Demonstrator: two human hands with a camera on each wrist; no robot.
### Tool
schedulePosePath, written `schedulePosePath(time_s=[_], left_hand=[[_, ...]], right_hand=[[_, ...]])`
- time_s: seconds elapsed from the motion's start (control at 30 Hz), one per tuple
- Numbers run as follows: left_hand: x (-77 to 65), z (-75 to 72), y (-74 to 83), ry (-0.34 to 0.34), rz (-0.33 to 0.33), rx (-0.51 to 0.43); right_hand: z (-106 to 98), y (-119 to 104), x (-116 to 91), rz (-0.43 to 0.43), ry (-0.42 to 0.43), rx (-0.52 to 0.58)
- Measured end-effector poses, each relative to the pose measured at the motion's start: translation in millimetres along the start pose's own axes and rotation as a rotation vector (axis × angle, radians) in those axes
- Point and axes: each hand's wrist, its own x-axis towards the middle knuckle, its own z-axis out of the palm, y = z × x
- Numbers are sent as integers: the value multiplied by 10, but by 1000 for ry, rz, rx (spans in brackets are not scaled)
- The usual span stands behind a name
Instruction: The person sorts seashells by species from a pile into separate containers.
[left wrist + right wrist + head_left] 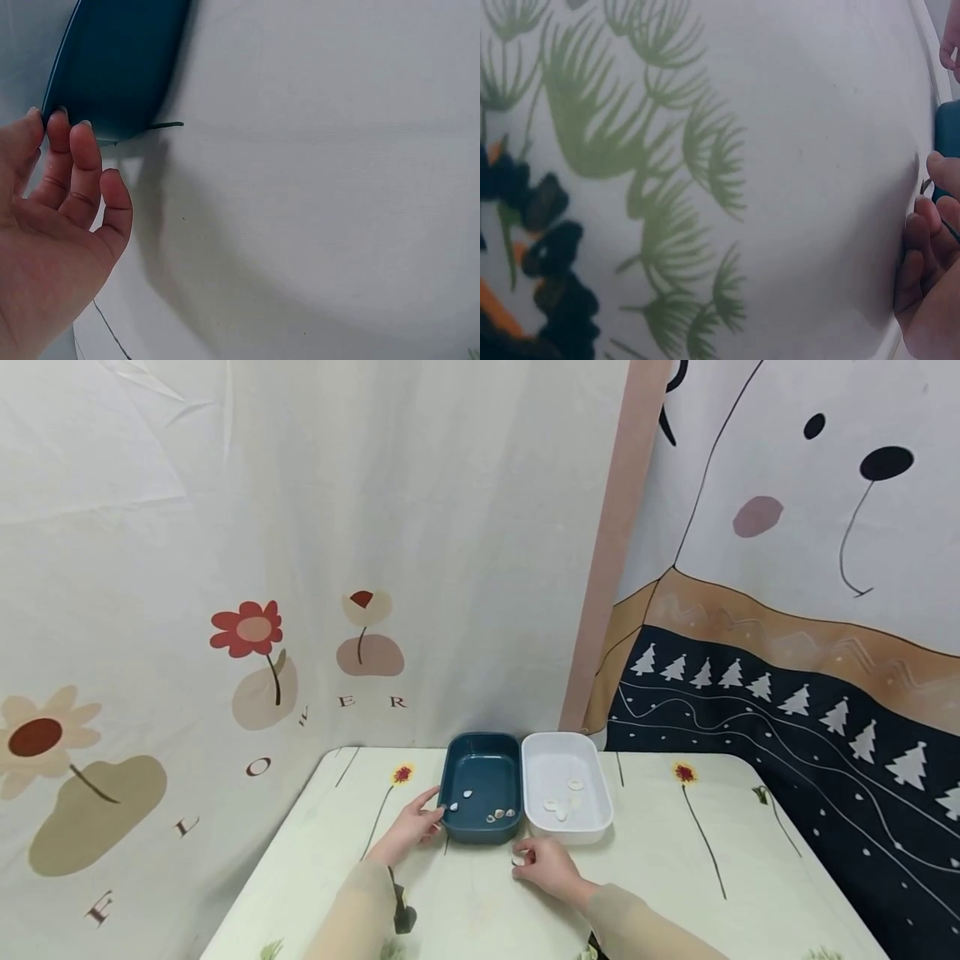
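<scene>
A dark blue dish (480,837) stands upright on the table with several small shells (498,814) inside. My left hand (412,829) holds its left side near the front corner. In the left wrist view, the thumb and fingers pinch the rim of the blue dish (120,75). My right hand (553,868) is low over the table in front of the two dishes. Between its thumb and fingertips it pinches a small whitish shell (517,861), mostly covered by the fingers. A white dish (567,837) sits against the blue one on the right, holding several pale, flat shells (575,784).
The table's cloth (645,877) is pale and printed with flowers and stems. Behind the dishes hangs a white curtain (465,568) at the table's back edge. A dark printed cloth (720,718) with white trees hangs to the right.
</scene>
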Motion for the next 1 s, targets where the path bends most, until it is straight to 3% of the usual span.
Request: schedulePosePath(time_s=[0.27,0.5,1.0], left_hand=[[10,-2,12,13,5,-11],[-36,13,26,6,10,-3],[-46,2,23,4,10,-4]], right_hand=[[11,-72,13,47,5,-119],[28,-77,21,28,0,-187],[12,-52,39,2,8,-178]])
